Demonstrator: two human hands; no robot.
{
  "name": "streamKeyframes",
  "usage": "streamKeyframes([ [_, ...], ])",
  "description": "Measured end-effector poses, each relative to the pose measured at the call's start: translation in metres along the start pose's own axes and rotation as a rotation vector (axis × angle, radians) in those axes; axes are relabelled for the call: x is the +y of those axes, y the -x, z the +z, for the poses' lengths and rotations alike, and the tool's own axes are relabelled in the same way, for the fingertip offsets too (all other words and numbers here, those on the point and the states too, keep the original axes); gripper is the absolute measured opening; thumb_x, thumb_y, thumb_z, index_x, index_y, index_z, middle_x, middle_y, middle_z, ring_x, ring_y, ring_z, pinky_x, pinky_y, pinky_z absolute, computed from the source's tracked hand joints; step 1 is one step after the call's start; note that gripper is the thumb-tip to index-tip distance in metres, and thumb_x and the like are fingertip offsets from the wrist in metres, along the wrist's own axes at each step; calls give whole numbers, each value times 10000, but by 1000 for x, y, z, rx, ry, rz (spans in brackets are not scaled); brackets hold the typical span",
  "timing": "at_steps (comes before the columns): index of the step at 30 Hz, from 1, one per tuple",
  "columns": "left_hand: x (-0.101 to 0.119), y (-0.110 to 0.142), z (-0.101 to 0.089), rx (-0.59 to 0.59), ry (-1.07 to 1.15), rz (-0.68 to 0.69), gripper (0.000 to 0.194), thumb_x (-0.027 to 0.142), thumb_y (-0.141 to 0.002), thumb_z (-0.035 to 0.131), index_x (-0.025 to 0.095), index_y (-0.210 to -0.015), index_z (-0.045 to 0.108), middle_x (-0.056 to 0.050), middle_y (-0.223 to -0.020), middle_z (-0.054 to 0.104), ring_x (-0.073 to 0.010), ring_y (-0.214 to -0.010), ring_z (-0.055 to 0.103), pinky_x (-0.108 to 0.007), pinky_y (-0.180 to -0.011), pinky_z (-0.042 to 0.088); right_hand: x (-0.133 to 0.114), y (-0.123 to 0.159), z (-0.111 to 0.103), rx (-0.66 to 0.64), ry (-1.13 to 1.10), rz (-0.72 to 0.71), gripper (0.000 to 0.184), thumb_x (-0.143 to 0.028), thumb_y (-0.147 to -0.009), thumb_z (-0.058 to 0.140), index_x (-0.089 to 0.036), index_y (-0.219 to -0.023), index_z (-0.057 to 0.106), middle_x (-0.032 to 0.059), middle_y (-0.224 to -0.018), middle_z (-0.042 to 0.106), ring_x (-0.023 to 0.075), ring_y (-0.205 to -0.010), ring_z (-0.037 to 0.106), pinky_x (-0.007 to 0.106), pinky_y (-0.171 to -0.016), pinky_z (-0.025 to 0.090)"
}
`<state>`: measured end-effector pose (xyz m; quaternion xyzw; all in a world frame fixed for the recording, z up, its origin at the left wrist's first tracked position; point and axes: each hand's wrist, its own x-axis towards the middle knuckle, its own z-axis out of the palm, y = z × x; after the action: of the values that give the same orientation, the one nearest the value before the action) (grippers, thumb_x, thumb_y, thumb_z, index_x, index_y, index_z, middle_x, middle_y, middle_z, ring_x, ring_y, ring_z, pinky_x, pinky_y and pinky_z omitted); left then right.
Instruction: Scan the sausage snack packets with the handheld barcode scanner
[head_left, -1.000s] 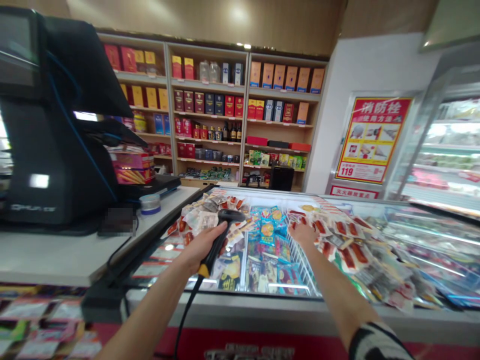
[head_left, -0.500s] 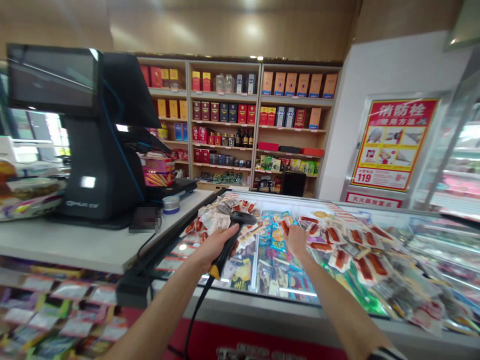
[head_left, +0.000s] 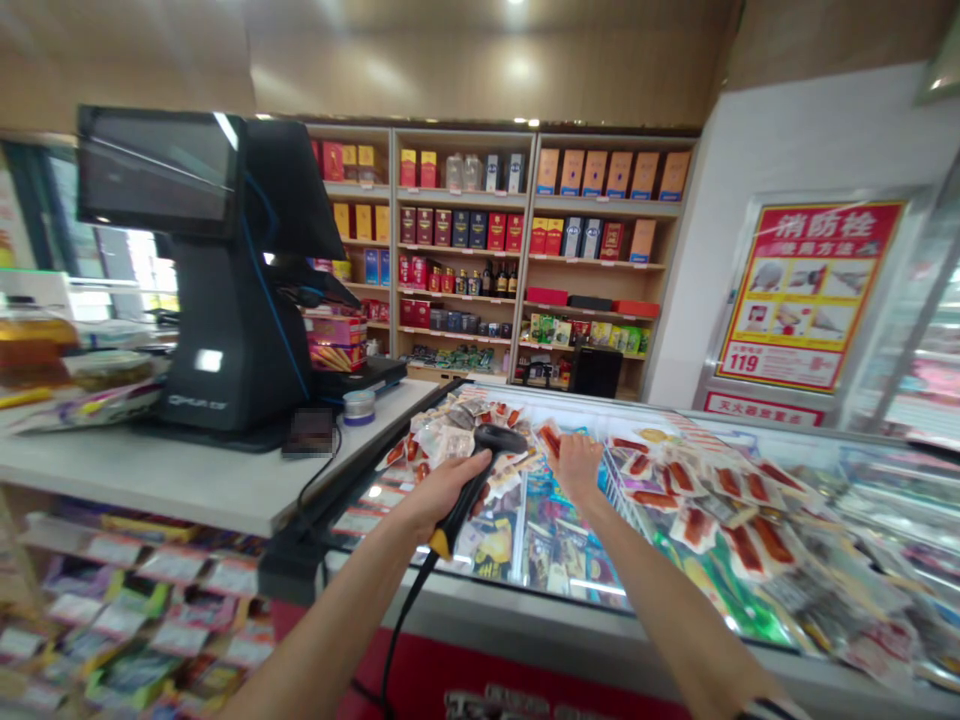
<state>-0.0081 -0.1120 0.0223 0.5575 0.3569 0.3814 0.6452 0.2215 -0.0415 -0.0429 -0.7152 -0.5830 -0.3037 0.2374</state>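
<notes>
My left hand (head_left: 442,488) is wrapped round the handle of a black barcode scanner (head_left: 471,490), whose head points to the right. A cable runs down from its yellow-trimmed base. Just right of the scanner, my right hand (head_left: 577,465) pinches a sealed sausage packet (head_left: 550,438) above the glass-topped freezer (head_left: 540,590). A pile of similar packets (head_left: 442,430) lies on the glass behind the scanner. More sausage packets (head_left: 750,540) are heaped to the right of my right arm.
A black point-of-sale terminal (head_left: 225,330) stands on the white counter (head_left: 225,490) at left, with a small round tub (head_left: 358,406) near its edge. Snack racks (head_left: 150,620) sit below. Behind are shelves of boxes and bottles (head_left: 457,230) and a red fire-hydrant notice (head_left: 814,295).
My right hand has moved left with the sausage packet, closer to the scanner head. The whole view has shifted, so the surroundings appear further right.
</notes>
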Motion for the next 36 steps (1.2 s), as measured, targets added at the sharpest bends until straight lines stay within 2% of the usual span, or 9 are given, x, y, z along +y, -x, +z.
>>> streamKeyframes([
  [6, 3, 1, -14, 84, 22, 27, 335, 455, -637, 544, 128, -671, 477, 9, -513, 517, -63, -385, 457, -173, -375, 317, -20, -10, 2, -60, -52, 26, 270, -351, -764, 405, -128, -846, 533, 118, -858, 548, 230, -853, 450, 385, -767, 238],
  [10, 3, 2, -34, 182, 42, 21, 334, 461, -644, 536, 136, -676, 467, 10, -513, 522, -61, -380, 455, -170, -372, 326, -53, -26, 6, -162, -106, 23, 334, -372, -777, 366, -118, -907, 540, 144, -909, 549, 231, -884, 452, 393, -783, 238],
  [15, -3, 6, -53, 226, 16, 13, 346, 466, -645, 533, 124, -667, 487, 6, -504, 524, -59, -384, 454, -165, -368, 332, -90, -39, 19, -255, -150, -2, 355, -359, -777, 367, -112, -968, 537, 168, -1001, 525, 250, -958, 424, 431, -818, 212],
  [19, -7, 3, -53, 228, 5, -3, 345, 467, -640, 536, 125, -645, 487, 2, -503, 525, -63, -386, 459, -165, -366, 337, -94, -38, 23, -257, -203, -35, 379, -427, -787, 328, -170, -952, 551, 125, -1023, 529, 242, -991, 399, 444, -846, 194],
  [22, -10, -3, -44, 207, 20, -2, 331, 461, -637, 543, 137, -670, 484, 2, -520, 535, -66, -387, 465, -167, -366, 340, -69, -33, 16, -201, -211, -31, 351, -403, -811, 275, -223, -955, 539, 76, -1001, 544, 209, -965, 416, 429, -845, 213],
  [26, -13, -10, -23, 141, 23, -26, 335, 463, -631, 550, 137, -676, 487, -2, -537, 543, -69, -396, 476, -169, -373, 345, 8, -14, -2, -204, -85, 64, 271, -288, -787, 335, -218, -946, 543, 78, -989, 550, 210, -949, 442, 410, -818, 253],
  [30, -16, -15, 3, 63, 13, -17, 352, 473, -641, 531, 123, -654, 499, -15, -540, 544, -69, -394, 469, -178, -379, 344, 100, 15, -18, -374, 116, 198, 249, -177, -730, 390, -186, -899, 573, 104, -968, 557, 233, -946, 468, 413, -785, 292],
  [32, -17, -16, 14, 26, 8, -16, 353, 472, -647, 523, 119, -643, 503, -16, -526, 540, -71, -388, 465, -182, -378, 340, 133, 28, -21, -467, 186, 246, 267, -172, -733, 387, -171, -929, 568, 123, -997, 546, 240, -959, 469, 423, -782, 306],
  [36, -18, -16, 25, -33, -1, -16, 347, 465, -658, 515, 118, -656, 513, -12, -507, 531, -75, -391, 467, -184, -383, 340, 156, 39, -19, -632, 183, 226, 287, -283, -764, 387, -170, -969, 553, 136, -1017, 541, 251, -958, 485, 448, -779, 323],
])
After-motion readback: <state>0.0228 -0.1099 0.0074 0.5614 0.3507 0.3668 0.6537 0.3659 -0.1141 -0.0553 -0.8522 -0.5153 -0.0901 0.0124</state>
